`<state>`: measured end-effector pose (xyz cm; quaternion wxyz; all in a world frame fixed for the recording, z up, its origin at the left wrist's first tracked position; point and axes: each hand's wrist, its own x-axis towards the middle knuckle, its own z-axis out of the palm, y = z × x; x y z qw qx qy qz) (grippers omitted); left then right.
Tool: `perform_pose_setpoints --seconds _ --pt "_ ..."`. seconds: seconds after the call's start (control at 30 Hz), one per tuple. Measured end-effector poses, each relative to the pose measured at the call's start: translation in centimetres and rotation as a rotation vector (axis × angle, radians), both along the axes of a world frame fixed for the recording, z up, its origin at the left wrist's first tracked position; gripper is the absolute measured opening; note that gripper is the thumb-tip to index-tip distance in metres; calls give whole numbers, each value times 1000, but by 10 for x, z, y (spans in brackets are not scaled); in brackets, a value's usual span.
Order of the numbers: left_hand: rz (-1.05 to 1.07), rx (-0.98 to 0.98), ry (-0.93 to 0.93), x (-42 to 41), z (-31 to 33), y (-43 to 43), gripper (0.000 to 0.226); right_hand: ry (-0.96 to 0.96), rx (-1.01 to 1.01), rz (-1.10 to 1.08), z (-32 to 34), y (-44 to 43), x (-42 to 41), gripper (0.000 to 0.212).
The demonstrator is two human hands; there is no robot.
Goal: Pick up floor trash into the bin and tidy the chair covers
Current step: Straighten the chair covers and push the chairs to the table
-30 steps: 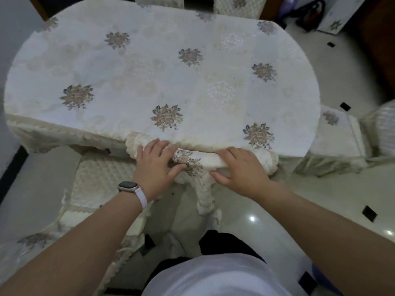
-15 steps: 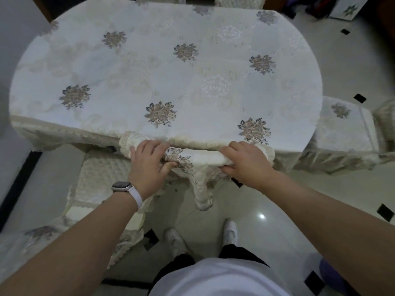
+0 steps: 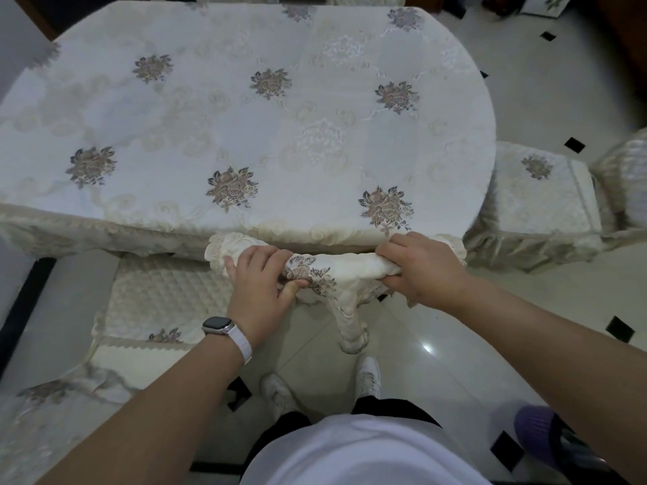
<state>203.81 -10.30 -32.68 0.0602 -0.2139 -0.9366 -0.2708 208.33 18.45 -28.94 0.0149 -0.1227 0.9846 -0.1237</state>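
At 6 o'clock, closest of all, is a white shirt. Just past it, two white shoes point(image 3: 369, 376) stand on the shiny floor point(image 3: 437, 327). At 4 o'clock a purple thing point(image 3: 535, 432) peeks in. I cannot tell if it is the bin. I see no trash on the floor here.

A bit farther, the left hand point(image 3: 259, 285) is at 7 o'clock with a watch point(image 3: 218, 325) on its wrist. The right hand point(image 3: 425, 271) is at 4 o'clock. Both are clamped on the chair cover point(image 3: 350, 269), fingers curled over the top. The cover sits bunched up on a chair back, between the hands, right at the table edge.

What could go wrong? If one hand pulls harder than the other, the cover may end up crooked. A big tug could rip a seam or tip the chair. Its frilly edge is close to the tablecloth point(image 3: 245, 127) and might drag it along.

Farther out, the flowery tablecloth fills 12 o'clock. One covered seat point(image 3: 157, 295) is at 8 o'clock and another chair point(image 3: 535, 194) is at 3 o'clock.

I can read no words or brand names. The watch face is dark.
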Motion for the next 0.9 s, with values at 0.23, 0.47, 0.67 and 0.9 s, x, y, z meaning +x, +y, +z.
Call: perform_pose_setpoints --seconds 0.23,0.47,0.67,0.9 --pt "-27 -9 -25 4 5 27 40 9 -11 -32 2 26 13 32" --pt "-18 -27 -23 10 6 31 48 27 -47 21 -3 32 13 39" --pt "7 24 -69 16 17 21 55 66 -122 156 4 4 4 42" --pt "141 -51 38 32 23 -25 39 55 -66 430 20 -47 -26 47"
